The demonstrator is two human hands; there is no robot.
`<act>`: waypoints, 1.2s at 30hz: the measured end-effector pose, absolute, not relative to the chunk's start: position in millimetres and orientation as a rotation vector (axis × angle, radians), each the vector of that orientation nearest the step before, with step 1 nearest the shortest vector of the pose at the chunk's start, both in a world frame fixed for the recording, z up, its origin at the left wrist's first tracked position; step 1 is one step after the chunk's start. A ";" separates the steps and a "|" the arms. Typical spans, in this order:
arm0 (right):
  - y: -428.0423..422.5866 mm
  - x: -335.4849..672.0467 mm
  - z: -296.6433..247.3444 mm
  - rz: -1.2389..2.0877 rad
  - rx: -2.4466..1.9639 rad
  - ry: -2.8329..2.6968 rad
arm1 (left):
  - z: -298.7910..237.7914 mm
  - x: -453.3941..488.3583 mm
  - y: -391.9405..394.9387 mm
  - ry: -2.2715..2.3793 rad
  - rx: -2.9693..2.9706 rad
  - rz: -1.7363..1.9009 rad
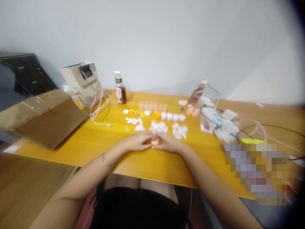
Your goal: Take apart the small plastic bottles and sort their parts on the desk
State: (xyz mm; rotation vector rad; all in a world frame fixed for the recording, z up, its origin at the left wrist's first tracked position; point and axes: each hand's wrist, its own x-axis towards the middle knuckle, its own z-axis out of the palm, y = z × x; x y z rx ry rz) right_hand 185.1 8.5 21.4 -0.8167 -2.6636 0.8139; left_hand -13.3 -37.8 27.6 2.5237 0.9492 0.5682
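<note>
My left hand (140, 141) and my right hand (168, 142) meet near the middle of the table. Between their closed fingertips they hold a small orange-and-white round piece (154, 142), partly covered by the fingers. Just beyond lie piles of small white parts (158, 127), with another pile of white bits (179, 131) to the right. Little white knobbed pieces (133, 120) are spread out at the left. Behind them runs a row of round discs, among them a yellow one (131, 111) and a white one (169, 116). Clear small cups (150, 106) stand behind that row.
A brown cardboard box (59, 127), a paper bag (83, 86) and a white cable (100, 122) occupy the left. A dark drink bottle (120, 90) stands at the back; another bottle (198, 93) tilts at the right. Power strips and cables (224, 125) crowd the right side.
</note>
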 end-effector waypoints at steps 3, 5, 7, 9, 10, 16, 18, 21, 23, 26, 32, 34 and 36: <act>8.0 184.2 22.1 0.841 -0.827 -2.650 | 23.5 -10.0 -37.0 0.983 2.498 0.605; 7.2 182.8 23.3 0.887 -0.834 -2.632 | 20.2 -8.0 -36.1 1.023 2.475 0.631; 6.6 181.5 24.3 0.938 -0.843 -2.612 | 17.3 -6.4 -35.2 1.078 2.438 0.644; 6.4 180.7 24.6 0.966 -0.864 -2.595 | 15.0 -5.4 -34.4 1.115 2.402 0.649; 6.4 180.5 24.4 0.969 -0.875 -2.589 | 14.2 -5.0 -34.0 1.124 2.385 0.652; 6.2 179.5 22.7 0.982 -0.893 -2.586 | 11.8 -3.0 -32.2 1.193 2.262 0.669; 5.6 179.1 22.6 0.976 -0.898 -2.586 | 11.1 -2.9 -31.8 1.222 2.224 0.657; 4.7 178.5 22.8 0.968 -0.889 -2.584 | 9.5 -2.9 -31.7 1.267 2.181 0.641; 4.1 177.8 22.8 0.969 -0.879 -2.582 | 8.8 -2.3 -32.0 1.314 2.160 0.641; 3.8 176.8 22.3 0.977 -0.879 -2.580 | 9.2 -0.7 -32.8 1.386 2.153 0.648; 4.4 177.0 20.5 0.975 -0.881 -2.577 | 10.9 -0.7 -32.7 1.424 2.172 0.629; 5.0 177.7 20.3 0.980 -0.886 -2.578 | 11.6 -2.0 -31.9 1.395 2.145 0.627; 5.7 178.2 20.3 1.002 -0.880 -2.572 | 12.7 -3.0 -31.3 1.365 2.120 0.620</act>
